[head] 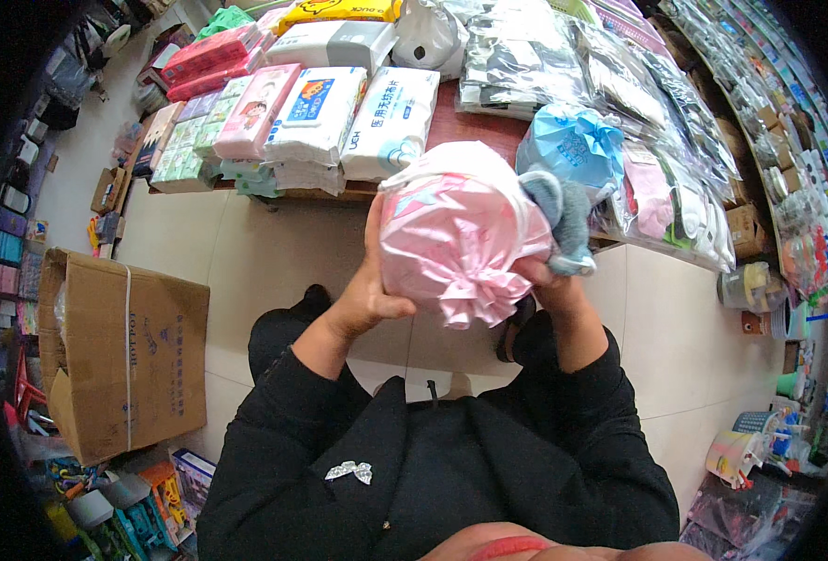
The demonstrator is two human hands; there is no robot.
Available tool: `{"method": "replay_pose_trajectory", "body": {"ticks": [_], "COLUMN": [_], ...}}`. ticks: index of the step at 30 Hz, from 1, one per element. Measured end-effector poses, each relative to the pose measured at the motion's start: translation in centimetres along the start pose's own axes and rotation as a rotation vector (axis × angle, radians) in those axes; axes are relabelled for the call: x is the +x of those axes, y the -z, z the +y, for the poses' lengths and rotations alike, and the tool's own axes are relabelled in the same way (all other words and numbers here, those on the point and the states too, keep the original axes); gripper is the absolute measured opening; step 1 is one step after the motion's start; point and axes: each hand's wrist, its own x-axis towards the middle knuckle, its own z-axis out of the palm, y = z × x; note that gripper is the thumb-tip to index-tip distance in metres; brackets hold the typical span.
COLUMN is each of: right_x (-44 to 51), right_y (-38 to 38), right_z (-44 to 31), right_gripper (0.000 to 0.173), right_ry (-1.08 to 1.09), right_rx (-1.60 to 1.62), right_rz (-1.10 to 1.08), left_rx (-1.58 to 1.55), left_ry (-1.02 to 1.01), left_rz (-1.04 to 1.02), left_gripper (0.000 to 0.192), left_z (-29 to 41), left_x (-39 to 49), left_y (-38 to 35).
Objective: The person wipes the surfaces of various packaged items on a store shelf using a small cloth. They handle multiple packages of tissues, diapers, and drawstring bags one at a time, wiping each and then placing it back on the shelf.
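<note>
Between both palms I hold a round pink plastic-wrapped package [449,238], its gathered, tied end turned toward me. My left hand [372,287] supports its left side, thumb in front and fingers partly hidden behind it. My right hand [554,280] grips the lower right side, most of its fingers covered by the package. A small grey-blue plush toy [561,217] is at the package's right edge, above my right hand; whether it is attached cannot be told. Just beyond is a similar blue wrapped package [572,151] on the table [449,126].
Tissue and wipe packs [316,116] line the table's near left edge. Bagged gloves and socks [673,189] cover its right side. A strapped cardboard box [126,357] stands on the floor at left. Stocked shelves [785,133] run along the right, with plastic tubs [736,449] below.
</note>
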Motion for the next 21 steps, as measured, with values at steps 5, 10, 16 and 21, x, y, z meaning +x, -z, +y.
{"method": "replay_pose_trajectory", "body": {"ticks": [5, 10, 16, 21], "right_x": [-0.2, -0.5, -0.1, 0.2], "right_y": [-0.7, 0.5, -0.4, -1.2], "right_z": [0.3, -0.5, -0.9, -2.0], "right_gripper": [0.097, 0.082, 0.065, 0.064], "right_ry": [-0.014, -0.169, 0.043, -0.048], "right_rx": [0.270, 0.063, -0.286, -0.385], "right_rz": [-0.107, -0.158, -0.199, -0.414], "left_rx": [-0.209, -0.077, 0.358, 0.553], "left_ry": [0.009, -0.059, 0.012, -0.044], "left_rz": [0.086, -0.046, -0.133, -0.206], "left_gripper": [0.135, 0.133, 0.129, 0.120], "left_z": [0.2, 0.2, -0.3, -1.0], "left_x": [0.5, 0.5, -0.2, -0.4], "left_y": [0.6, 1.0, 1.1, 1.2]}}
